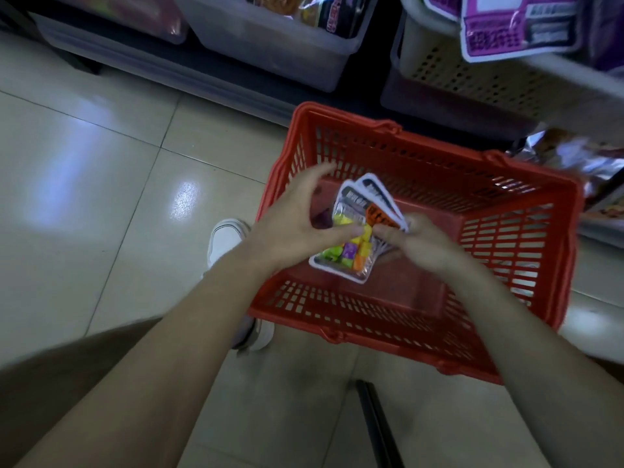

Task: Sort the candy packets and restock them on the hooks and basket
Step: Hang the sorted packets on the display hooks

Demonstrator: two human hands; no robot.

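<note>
A red plastic shopping basket (526, 278) stands on the tiled floor. Over it I hold a fanned stack of candy packets (354, 238) with clear windows showing yellow, green, purple and orange sweets. My right hand (418, 241) grips the stack at its right edge, thumb on top. My left hand (300, 224) touches the front packet with its thumb, the other fingers spread above it. A purple item shows on the basket floor behind my left hand, mostly hidden.
Clear storage bins (280, 45) and a beige perforated basket (472, 76) line the low shelf ahead. Purple packets (516, 28) hang at the top right, silver bags (574, 153) sit to the right. My white shoe (226, 238) is left of the basket; a dark bar (374, 427) lies on the floor.
</note>
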